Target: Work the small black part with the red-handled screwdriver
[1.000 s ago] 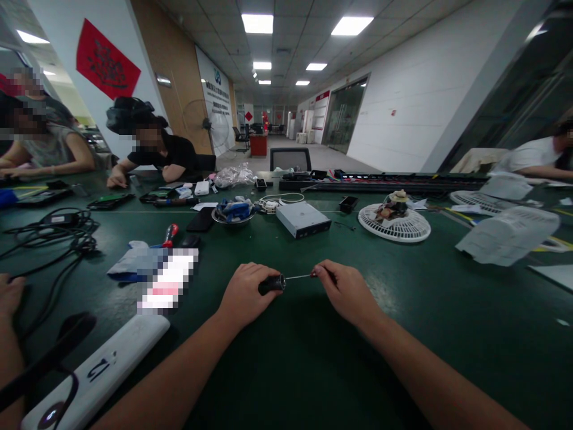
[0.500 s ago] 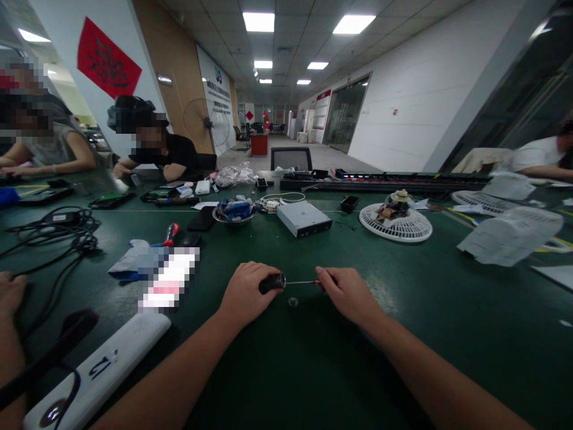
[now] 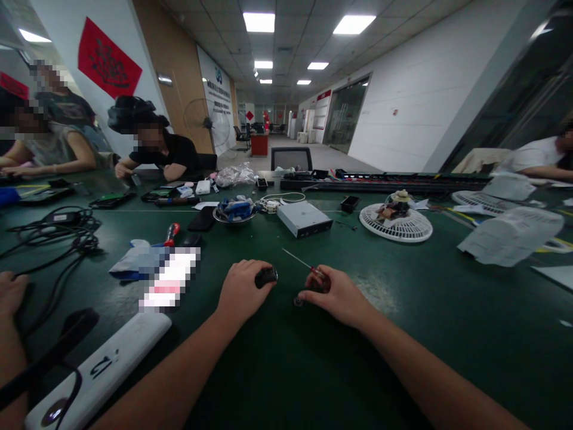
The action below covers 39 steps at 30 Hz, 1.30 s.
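Note:
My left hand (image 3: pixel 244 289) is closed around a small black cylindrical part (image 3: pixel 265 276) just above the green table. My right hand (image 3: pixel 333 294) grips a thin screwdriver (image 3: pixel 301 263) with a dark red handle, its shaft pointing up and to the left, away from the black part. A finger of my right hand rests by a tiny round washer-like piece (image 3: pixel 298 301) that lies on the table between my hands.
A white long device (image 3: pixel 101 370) and black cables (image 3: pixel 58 230) lie at the left, near another person's hand (image 3: pixel 9 292). Farther back are a grey drive box (image 3: pixel 304 218), a bowl of parts (image 3: pixel 233 212), a white fan grille (image 3: pixel 396 224) and a fan housing (image 3: pixel 510 236). People sit around the table.
The screwdriver tip has come out of the black part and swung up and back. A small round piece dropped onto the table, and my right fingers have moved down beside it.

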{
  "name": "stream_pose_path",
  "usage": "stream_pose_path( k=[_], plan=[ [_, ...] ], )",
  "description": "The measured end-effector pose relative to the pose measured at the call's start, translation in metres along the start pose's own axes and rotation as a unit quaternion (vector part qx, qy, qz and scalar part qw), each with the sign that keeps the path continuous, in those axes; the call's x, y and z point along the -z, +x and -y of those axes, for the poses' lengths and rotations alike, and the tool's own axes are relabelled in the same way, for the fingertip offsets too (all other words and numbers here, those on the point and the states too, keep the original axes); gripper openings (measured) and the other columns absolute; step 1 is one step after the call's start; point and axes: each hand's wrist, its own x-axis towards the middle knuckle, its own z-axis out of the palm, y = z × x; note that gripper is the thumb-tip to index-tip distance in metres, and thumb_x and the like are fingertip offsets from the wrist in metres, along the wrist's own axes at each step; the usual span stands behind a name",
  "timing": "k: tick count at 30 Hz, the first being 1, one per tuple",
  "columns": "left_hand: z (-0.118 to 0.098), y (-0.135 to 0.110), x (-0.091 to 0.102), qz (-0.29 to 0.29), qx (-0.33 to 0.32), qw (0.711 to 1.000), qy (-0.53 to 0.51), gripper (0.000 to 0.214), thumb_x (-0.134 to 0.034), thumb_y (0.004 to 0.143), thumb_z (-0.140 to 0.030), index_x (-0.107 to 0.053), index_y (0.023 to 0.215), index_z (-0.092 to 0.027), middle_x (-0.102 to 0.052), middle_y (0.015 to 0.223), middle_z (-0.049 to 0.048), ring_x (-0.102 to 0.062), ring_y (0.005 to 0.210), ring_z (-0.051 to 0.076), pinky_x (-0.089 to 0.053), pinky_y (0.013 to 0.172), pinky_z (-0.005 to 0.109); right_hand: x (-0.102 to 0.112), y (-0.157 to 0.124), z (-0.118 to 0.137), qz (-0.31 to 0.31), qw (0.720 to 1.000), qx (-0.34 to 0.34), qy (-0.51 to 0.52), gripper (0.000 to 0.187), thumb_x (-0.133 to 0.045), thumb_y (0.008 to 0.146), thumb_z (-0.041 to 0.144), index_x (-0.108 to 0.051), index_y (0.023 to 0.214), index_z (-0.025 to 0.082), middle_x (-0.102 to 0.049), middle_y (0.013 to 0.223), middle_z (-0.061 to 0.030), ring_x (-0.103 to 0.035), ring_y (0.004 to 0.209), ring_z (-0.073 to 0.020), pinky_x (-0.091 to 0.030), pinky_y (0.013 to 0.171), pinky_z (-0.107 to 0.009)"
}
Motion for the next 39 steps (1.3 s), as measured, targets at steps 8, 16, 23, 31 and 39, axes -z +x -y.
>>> stream_pose_path(
  k=[8,16,23,31,39],
  plan=[
    [0.002,-0.001,-0.004,0.01,-0.011,1.0,-0.008,0.026,-0.075,0.073,-0.021,-0.066,0.098,-0.023,-0.07,0.095,0.0017,-0.061,0.091,0.024,-0.044,0.082,0.04,-0.014,-0.005,0.009,0.029,0.997,0.033,-0.057,0.012,-0.073,0.071,0.028,-0.065,0.077,0.02,-0.062,0.068,0.0013,-0.055,0.06,-0.0141,-0.037,0.053,-0.025],
    [-0.002,-0.001,-0.002,0.062,-0.103,0.99,-0.07,0.03,-0.076,0.073,-0.018,-0.065,0.1,-0.024,-0.07,0.097,0.0003,-0.061,0.092,0.022,-0.043,0.083,0.039,-0.016,0.0,0.001,-0.061,0.995,0.06,0.044,0.007,-0.061,0.081,0.024,-0.064,0.08,0.018,-0.069,0.081,-0.0031,-0.061,0.068,-0.0159,-0.045,0.062,-0.027],
    [-0.005,-0.003,0.001,0.067,-0.143,0.983,-0.094,0.028,-0.076,0.075,-0.023,-0.065,0.101,-0.023,-0.071,0.097,0.0027,-0.062,0.093,0.022,-0.044,0.085,0.04,-0.019,-0.004,0.006,-0.066,0.991,0.096,0.067,0.011,-0.066,0.077,0.02,-0.065,0.088,0.019,-0.068,0.08,-0.0021,-0.062,0.071,-0.0156,-0.048,0.066,-0.027],
    [-0.005,-0.004,0.0,0.082,-0.173,0.977,-0.098,0.033,-0.074,0.078,-0.026,-0.065,0.11,-0.024,-0.071,0.101,0.0043,-0.062,0.094,0.023,-0.045,0.085,0.039,-0.014,-0.007,0.013,-0.075,0.991,0.115,-0.002,0.007,-0.067,0.079,0.021,-0.066,0.086,0.021,-0.068,0.078,-0.0016,-0.06,0.068,-0.0158,-0.046,0.065,-0.028],
    [-0.006,-0.005,0.001,0.091,-0.2,0.97,-0.103,0.028,-0.071,0.081,-0.025,-0.065,0.108,-0.023,-0.072,0.101,0.0037,-0.062,0.093,0.022,-0.045,0.086,0.038,-0.024,-0.002,0.006,-0.032,0.985,0.046,0.166,0.019,-0.074,0.069,0.021,-0.059,0.082,0.018,-0.064,0.076,0.0009,-0.06,0.07,-0.0149,-0.048,0.068,-0.029]
  ],
)
